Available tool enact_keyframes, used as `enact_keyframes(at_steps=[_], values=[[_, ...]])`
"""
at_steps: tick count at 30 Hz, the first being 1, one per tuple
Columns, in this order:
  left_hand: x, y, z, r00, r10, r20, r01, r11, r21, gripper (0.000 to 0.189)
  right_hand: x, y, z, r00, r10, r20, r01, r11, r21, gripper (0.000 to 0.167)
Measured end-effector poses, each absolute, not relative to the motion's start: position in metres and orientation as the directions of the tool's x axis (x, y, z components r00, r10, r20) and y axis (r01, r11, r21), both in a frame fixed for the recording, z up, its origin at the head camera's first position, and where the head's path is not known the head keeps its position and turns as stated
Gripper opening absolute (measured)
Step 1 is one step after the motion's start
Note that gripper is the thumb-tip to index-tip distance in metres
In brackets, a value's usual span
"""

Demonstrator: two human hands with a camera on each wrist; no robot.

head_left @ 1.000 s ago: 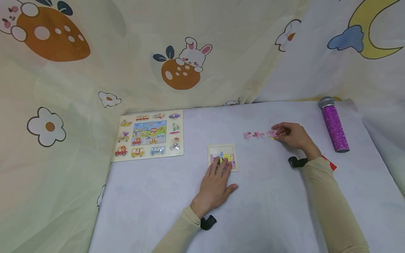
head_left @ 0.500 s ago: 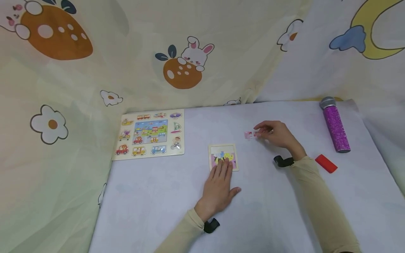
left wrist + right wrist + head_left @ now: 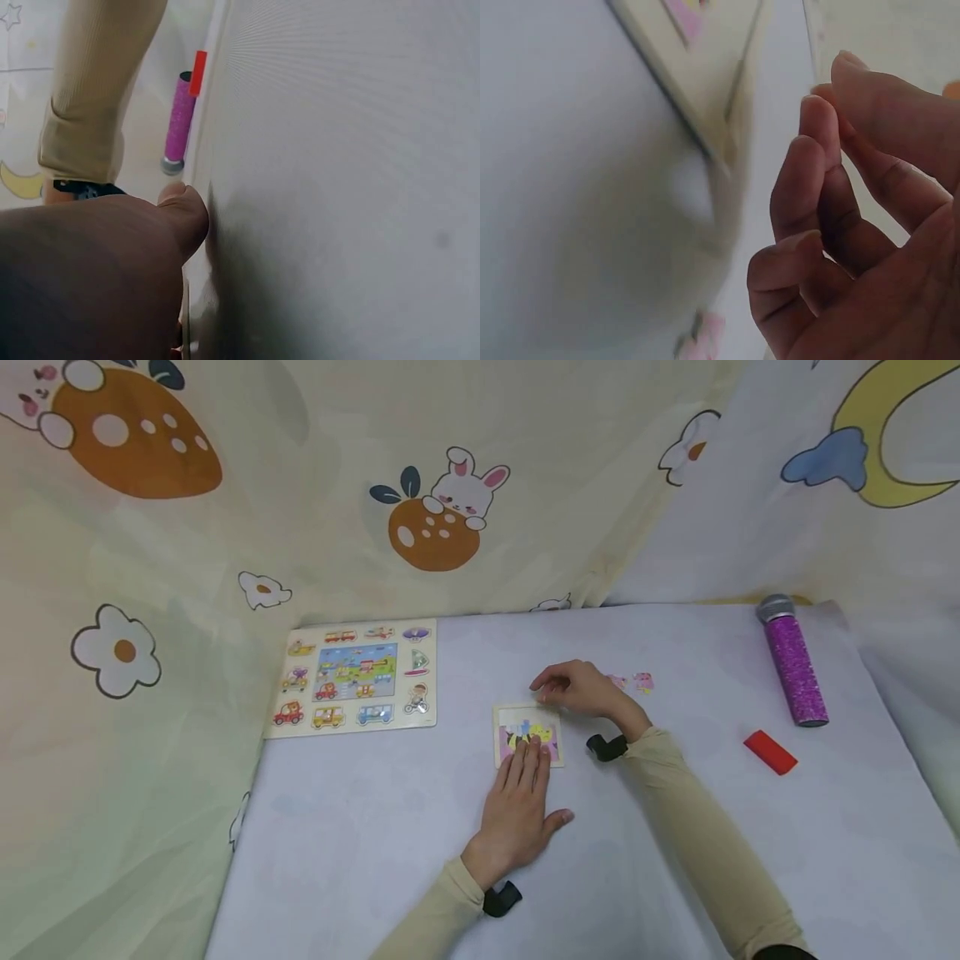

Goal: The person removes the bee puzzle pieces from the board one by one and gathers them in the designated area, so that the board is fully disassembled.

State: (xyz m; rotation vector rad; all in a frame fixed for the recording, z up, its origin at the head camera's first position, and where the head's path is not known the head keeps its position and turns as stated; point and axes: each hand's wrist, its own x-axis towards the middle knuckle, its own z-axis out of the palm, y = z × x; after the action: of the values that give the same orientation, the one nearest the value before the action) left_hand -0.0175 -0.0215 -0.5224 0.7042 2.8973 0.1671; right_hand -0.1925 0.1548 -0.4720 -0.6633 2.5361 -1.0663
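A small square wooden jigsaw puzzle frame (image 3: 558,727) lies mid-table, holding a partly filled pink and yellow picture. My left hand (image 3: 517,810) rests flat on its lower part, fingers straight, thumb spread. My right hand (image 3: 588,689) hovers by the frame's top right corner. In the right wrist view, its fingers (image 3: 799,184) are curled, with thumb and index tips close together; no piece shows between them. Two pink puzzle pieces (image 3: 643,682) show just right of that hand. A pink piece (image 3: 705,337) also appears low in the right wrist view.
A larger wooden vehicle puzzle board (image 3: 356,677) lies at the back left. A purple glittery microphone (image 3: 797,664) lies at the right, with a red block (image 3: 771,752) in front of it. A patterned curtain (image 3: 337,518) closes off the back.
My right hand has moved left, from the rightmost pink piece to the frame's corner. The leftmost piece no longer shows in the head view. My left hand stays on the frame.
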Motion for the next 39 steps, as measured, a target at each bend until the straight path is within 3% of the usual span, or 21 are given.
enact_keyframes(at_steps=[5,11,17,39], values=[[-0.018,-0.024,-0.521,-0.874,0.471,-0.117,0.457,0.88,0.126,0.097,-0.186,0.134,-0.481,-0.79,-0.594,-0.152,-0.321,0.612,-0.723,0.017],[-0.017,-0.021,-0.522,-0.879,0.463,-0.119,0.445,0.883,0.15,0.098,-0.179,0.123,-0.481,-0.787,-0.597,-0.155,-0.338,0.627,-0.701,0.009],[-0.018,-0.016,-0.52,-0.891,0.443,-0.095,0.436,0.896,0.09,0.095,-0.174,0.115,-0.476,-0.76,-0.634,-0.144,-0.374,0.607,-0.701,0.006],[-0.018,-0.015,-0.514,-0.889,0.449,-0.086,0.439,0.891,0.119,0.097,-0.17,0.107,-0.475,-0.73,-0.643,-0.233,-0.326,0.627,-0.707,0.015]])
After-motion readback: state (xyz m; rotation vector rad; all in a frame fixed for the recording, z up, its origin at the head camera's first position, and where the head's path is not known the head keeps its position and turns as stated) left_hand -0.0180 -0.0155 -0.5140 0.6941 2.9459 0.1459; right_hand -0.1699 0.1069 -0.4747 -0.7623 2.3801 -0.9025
